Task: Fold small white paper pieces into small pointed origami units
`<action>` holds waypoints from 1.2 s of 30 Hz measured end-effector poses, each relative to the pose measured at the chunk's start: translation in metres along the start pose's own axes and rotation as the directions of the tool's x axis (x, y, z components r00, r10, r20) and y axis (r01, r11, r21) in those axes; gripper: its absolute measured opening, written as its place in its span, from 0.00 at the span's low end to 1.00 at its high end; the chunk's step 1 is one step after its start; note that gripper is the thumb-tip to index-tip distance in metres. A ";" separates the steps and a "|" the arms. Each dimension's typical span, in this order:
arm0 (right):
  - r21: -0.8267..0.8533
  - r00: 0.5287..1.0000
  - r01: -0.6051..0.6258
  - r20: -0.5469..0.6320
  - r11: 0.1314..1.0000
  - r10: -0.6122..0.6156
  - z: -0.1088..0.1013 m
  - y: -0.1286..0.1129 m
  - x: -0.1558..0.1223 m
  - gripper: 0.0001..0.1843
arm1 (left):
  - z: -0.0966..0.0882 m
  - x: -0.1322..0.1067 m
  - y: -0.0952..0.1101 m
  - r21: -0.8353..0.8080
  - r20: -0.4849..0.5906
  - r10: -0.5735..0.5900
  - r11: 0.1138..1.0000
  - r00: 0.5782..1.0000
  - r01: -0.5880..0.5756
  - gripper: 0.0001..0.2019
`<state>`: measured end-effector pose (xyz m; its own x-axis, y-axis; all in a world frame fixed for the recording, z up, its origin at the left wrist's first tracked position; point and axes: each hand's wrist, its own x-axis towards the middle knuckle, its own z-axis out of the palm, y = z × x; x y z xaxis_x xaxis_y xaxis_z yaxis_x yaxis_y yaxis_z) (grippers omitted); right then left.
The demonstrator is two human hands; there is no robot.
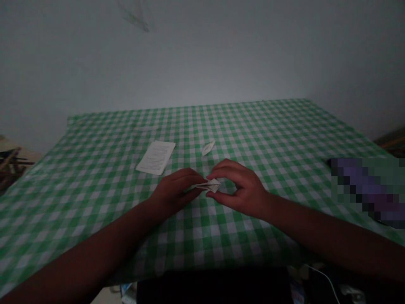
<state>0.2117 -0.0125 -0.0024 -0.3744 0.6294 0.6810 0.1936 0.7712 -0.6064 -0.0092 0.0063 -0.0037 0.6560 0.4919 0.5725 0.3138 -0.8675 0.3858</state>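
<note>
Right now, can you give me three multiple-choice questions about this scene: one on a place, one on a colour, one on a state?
1. Where is the sheet of paper?
A. Beyond the left hand
B. Under the right hand
C. On the floor

2. What colours is the tablecloth?
A. Red and white
B. Green and white
C. Blue and white

3. What state is the paper piece pinched by the left hand and right hand in?
A. Flat
B. Torn in two
C. Folded narrow

Answers: 1 A, it lies past that hand. 2 B, the checks show this. 3 C, creases show.
</note>
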 end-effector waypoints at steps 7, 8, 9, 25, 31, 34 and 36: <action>-0.173 0.997 0.077 -0.014 0.982 -0.080 -0.003 0.001 0.002 0.10 | -0.007 0.002 0.009 0.304 -0.165 0.031 0.952 0.986 0.021 0.25; -0.202 0.996 0.087 -0.016 0.976 -0.092 -0.004 0.002 0.002 0.10 | -0.008 0.002 0.010 0.343 -0.180 0.054 0.939 0.982 0.011 0.24; -0.226 0.995 0.096 -0.015 0.969 -0.102 -0.004 0.002 0.002 0.10 | -0.009 0.002 0.011 0.368 -0.184 0.070 0.930 0.980 0.003 0.21; -0.297 0.989 0.141 0.007 0.944 -0.146 -0.006 0.005 0.002 0.07 | -0.008 0.006 0.016 0.377 -0.201 0.031 0.925 0.979 0.048 0.05; -0.275 0.992 0.122 0.020 0.954 -0.122 -0.007 0.006 0.002 0.05 | -0.009 0.006 0.016 0.373 -0.201 0.035 0.927 0.979 0.044 0.05; -0.246 0.995 0.102 0.016 0.964 -0.101 -0.006 0.006 0.002 0.04 | -0.009 0.006 0.017 0.377 -0.194 0.040 0.926 0.980 0.036 0.06; -0.229 0.995 0.095 0.013 0.969 -0.094 -0.005 0.005 0.003 0.04 | -0.009 0.006 0.017 0.377 -0.194 0.044 0.925 0.980 0.033 0.06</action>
<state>0.2166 -0.0062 -0.0018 -0.4025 0.5526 0.7298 0.3595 0.8286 -0.4291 -0.0061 -0.0051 0.0126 0.5234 0.4583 0.7183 0.5714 -0.8142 0.1032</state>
